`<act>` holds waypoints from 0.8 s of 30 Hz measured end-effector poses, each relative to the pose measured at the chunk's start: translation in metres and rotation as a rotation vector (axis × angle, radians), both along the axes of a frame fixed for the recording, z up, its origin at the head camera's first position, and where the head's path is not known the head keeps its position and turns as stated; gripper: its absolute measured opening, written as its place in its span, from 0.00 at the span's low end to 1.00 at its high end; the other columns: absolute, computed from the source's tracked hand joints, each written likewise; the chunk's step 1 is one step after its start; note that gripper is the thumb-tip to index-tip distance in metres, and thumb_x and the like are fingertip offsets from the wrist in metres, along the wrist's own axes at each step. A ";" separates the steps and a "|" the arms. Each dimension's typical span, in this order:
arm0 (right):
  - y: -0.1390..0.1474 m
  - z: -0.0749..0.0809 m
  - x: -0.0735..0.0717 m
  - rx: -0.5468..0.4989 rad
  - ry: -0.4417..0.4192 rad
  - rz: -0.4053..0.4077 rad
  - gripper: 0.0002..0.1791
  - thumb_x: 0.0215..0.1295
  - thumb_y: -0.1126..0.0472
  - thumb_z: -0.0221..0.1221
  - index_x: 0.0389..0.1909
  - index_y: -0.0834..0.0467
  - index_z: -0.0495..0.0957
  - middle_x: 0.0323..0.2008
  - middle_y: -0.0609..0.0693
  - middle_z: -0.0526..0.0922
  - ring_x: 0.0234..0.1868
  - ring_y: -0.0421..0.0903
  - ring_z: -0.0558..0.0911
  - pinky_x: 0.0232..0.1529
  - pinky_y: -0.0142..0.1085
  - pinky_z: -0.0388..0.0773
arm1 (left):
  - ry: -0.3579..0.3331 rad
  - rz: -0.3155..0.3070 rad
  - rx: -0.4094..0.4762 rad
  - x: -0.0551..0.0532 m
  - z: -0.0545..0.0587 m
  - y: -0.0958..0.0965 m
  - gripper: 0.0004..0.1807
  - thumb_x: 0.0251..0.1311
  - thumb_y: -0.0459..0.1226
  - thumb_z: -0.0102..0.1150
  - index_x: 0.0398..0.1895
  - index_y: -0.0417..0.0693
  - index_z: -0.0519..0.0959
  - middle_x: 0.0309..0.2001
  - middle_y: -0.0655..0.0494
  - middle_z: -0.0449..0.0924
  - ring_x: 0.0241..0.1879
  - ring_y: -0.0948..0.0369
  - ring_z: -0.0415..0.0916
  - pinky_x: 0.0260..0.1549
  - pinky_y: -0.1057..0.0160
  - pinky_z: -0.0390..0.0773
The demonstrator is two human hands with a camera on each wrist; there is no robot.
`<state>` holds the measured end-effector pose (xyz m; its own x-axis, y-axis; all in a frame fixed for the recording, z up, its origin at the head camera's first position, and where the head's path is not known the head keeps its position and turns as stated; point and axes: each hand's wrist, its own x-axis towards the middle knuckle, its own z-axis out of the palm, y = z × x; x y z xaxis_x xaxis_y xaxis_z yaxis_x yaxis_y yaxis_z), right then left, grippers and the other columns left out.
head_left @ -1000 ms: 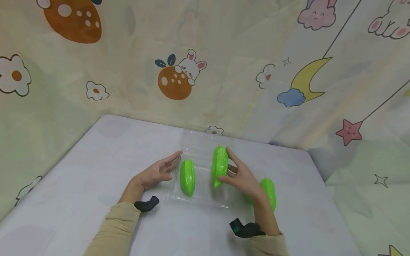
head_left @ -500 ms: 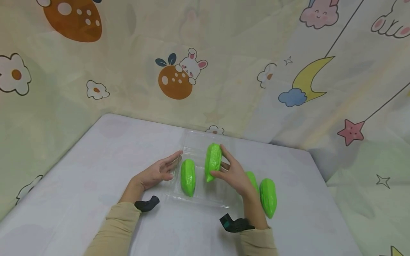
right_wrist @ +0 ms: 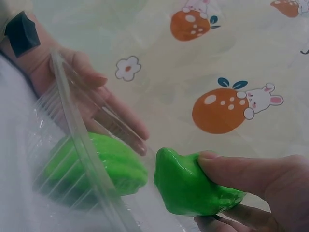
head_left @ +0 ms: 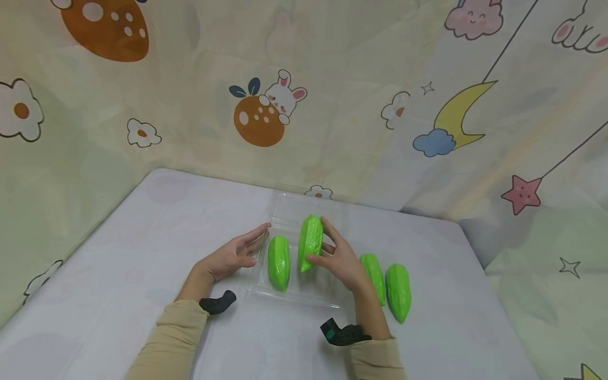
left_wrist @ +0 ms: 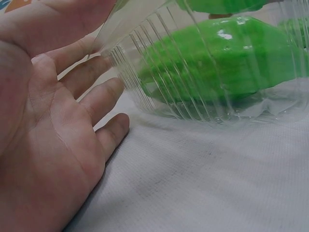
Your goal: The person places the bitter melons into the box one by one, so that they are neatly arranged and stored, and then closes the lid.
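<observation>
My right hand holds a glossy green ridged fruit, shaped like a star fruit, between thumb and fingers. In the head view this fruit appears over the right part of a clear plastic box. A second green fruit lies inside the box at the left, seen through the ribbed wall in the left wrist view. My left hand stands at the box's left side with fingers extended; its fingertips are at the wall, though contact is hard to make out.
Two more green fruits, a nearer one and one partly behind my right forearm, lie on the white table right of the box. The clear lid lies folded back toward the patterned cloth backdrop.
My right hand has moved left with the fruit, bringing it closer to the one inside the box. The fruits on the right are less covered now. My left hand has stayed put.
</observation>
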<state>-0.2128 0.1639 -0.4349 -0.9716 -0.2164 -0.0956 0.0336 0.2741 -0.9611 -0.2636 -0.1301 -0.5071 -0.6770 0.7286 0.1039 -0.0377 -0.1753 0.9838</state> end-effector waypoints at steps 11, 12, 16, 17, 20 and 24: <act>-0.001 -0.005 0.000 -0.013 -0.004 -0.003 0.55 0.50 0.62 0.71 0.74 0.38 0.48 0.74 0.51 0.51 0.69 0.55 0.66 0.62 0.47 0.70 | 0.014 0.000 -0.003 0.000 0.001 0.000 0.52 0.55 0.32 0.65 0.76 0.53 0.43 0.77 0.59 0.33 0.76 0.55 0.28 0.70 0.61 0.41; -0.002 -0.005 -0.001 -0.014 -0.006 -0.007 0.55 0.50 0.62 0.71 0.73 0.38 0.48 0.74 0.51 0.51 0.68 0.55 0.66 0.62 0.47 0.70 | 0.015 -0.001 0.000 0.000 0.002 0.000 0.52 0.55 0.32 0.65 0.76 0.53 0.43 0.77 0.59 0.33 0.76 0.54 0.27 0.70 0.60 0.40; -0.004 -0.007 -0.001 -0.005 -0.009 -0.018 0.55 0.49 0.61 0.72 0.74 0.40 0.48 0.74 0.52 0.52 0.68 0.56 0.67 0.62 0.48 0.70 | 0.010 -0.002 0.004 0.001 0.004 -0.001 0.53 0.54 0.35 0.67 0.76 0.53 0.42 0.77 0.59 0.33 0.76 0.54 0.28 0.70 0.54 0.36; -0.005 -0.008 -0.002 -0.002 -0.004 -0.017 0.55 0.49 0.60 0.72 0.74 0.42 0.48 0.74 0.53 0.52 0.68 0.57 0.67 0.62 0.48 0.71 | 0.010 -0.003 0.006 0.001 0.004 -0.001 0.53 0.54 0.35 0.67 0.76 0.53 0.42 0.77 0.59 0.33 0.76 0.54 0.28 0.70 0.53 0.35; -0.006 -0.011 -0.002 0.004 -0.002 -0.017 0.55 0.49 0.60 0.72 0.74 0.42 0.48 0.74 0.54 0.52 0.68 0.57 0.67 0.61 0.49 0.71 | 0.011 -0.004 0.005 0.001 0.003 -0.001 0.53 0.54 0.35 0.67 0.76 0.53 0.43 0.77 0.59 0.33 0.76 0.54 0.28 0.70 0.51 0.34; -0.006 -0.014 -0.003 0.014 -0.010 -0.011 0.55 0.49 0.60 0.72 0.73 0.40 0.49 0.74 0.53 0.52 0.68 0.57 0.67 0.61 0.48 0.71 | 0.014 -0.004 0.002 0.000 0.003 -0.001 0.53 0.54 0.35 0.67 0.76 0.53 0.43 0.77 0.59 0.34 0.76 0.53 0.28 0.69 0.51 0.33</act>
<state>-0.2160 0.1579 -0.4490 -0.9729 -0.2043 -0.1081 0.0460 0.2874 -0.9567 -0.2632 -0.1313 -0.5044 -0.6725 0.7311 0.1148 -0.0246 -0.1771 0.9839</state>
